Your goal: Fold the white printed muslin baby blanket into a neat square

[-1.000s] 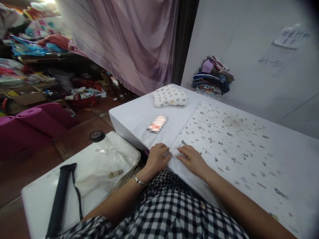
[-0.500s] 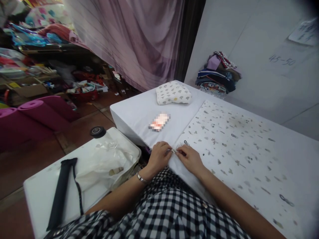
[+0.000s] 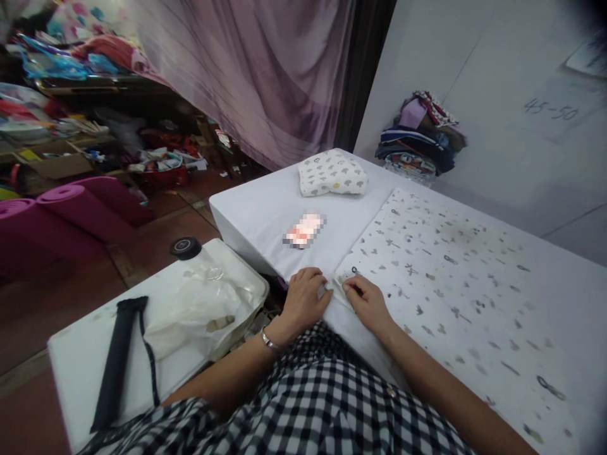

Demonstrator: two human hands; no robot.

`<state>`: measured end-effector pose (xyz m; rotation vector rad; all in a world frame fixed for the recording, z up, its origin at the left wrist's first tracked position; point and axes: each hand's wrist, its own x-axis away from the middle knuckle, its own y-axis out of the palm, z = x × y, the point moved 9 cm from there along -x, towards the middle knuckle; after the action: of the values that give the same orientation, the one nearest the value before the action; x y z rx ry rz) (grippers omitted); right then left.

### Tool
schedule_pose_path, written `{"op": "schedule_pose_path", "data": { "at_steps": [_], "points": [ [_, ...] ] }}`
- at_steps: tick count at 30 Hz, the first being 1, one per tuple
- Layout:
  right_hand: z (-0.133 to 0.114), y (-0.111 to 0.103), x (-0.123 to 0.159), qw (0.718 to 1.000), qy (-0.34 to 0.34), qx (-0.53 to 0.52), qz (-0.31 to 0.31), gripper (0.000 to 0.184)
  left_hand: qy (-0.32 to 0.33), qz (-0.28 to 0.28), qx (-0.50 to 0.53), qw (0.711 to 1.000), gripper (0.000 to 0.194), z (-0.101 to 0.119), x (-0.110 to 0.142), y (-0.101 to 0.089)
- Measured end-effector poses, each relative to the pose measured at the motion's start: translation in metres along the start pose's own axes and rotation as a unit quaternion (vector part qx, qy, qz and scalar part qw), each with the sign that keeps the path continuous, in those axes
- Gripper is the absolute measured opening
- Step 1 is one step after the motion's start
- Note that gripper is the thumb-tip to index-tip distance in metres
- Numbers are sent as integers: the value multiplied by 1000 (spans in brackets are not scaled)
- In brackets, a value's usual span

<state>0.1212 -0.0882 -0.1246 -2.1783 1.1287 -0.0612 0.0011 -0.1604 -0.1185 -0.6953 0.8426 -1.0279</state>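
A white printed cloth (image 3: pixel 455 278) with small dark motifs lies spread over the white-covered table (image 3: pixel 256 215). Both my hands are at its near left corner, close to my body. My left hand (image 3: pixel 303 300) has its fingers curled and pinches the cloth's corner edge. My right hand (image 3: pixel 367 302) pinches the same corner from the other side, fingertips almost touching the left's. The corner is lifted slightly between them. A bracelet sits on my left wrist.
A folded patterned cloth (image 3: pixel 332 174) lies at the table's far end, a small pinkish object (image 3: pixel 303 230) in front of it. A stack of folded clothes (image 3: pixel 420 139) stands by the wall. At left, a low white surface (image 3: pixel 85 360) bears a plastic bag (image 3: pixel 203 300) and a black strapped object (image 3: pixel 116 363).
My hands went from lying on the cloth's corner to pinching it and lifting it a little. The view has shifted slightly.
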Motion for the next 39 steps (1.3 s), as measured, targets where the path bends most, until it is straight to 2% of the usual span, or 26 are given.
{"op": "schedule_pose_path", "data": {
  "at_steps": [7, 11, 14, 18, 22, 29, 34, 39],
  "points": [
    [0, -2, 0, 1000, -5, -15, 15, 18, -17, -3, 33, 999, 9, 4, -7, 3],
    [0, -4, 1, 999, -8, -29, 26, 18, -54, -36, 95, 993, 6, 4, -10, 11],
    [-2, -7, 3, 998, -6, -44, 42, 18, -102, -51, 178, 978, 4, -2, -9, 16],
    [-7, -11, 5, 997, -18, -48, 62, 17, -122, -27, 278, 952, 13, -9, -9, 17],
    [-15, -13, 8, 996, -46, -16, 78, 16, -147, -42, 364, 919, 21, -14, -9, 26],
    [-26, 2, 10, 993, -81, 81, 14, 15, -153, -56, 448, 879, 24, -11, -6, 31],
    [-28, 2, 9, 994, -79, 81, 11, 14, -145, -71, 474, 865, 29, -10, -3, 31],
    [-23, 1, 8, 997, -67, 36, 12, 15, -155, -50, 479, 863, 22, -13, -3, 31]
  ]
}}
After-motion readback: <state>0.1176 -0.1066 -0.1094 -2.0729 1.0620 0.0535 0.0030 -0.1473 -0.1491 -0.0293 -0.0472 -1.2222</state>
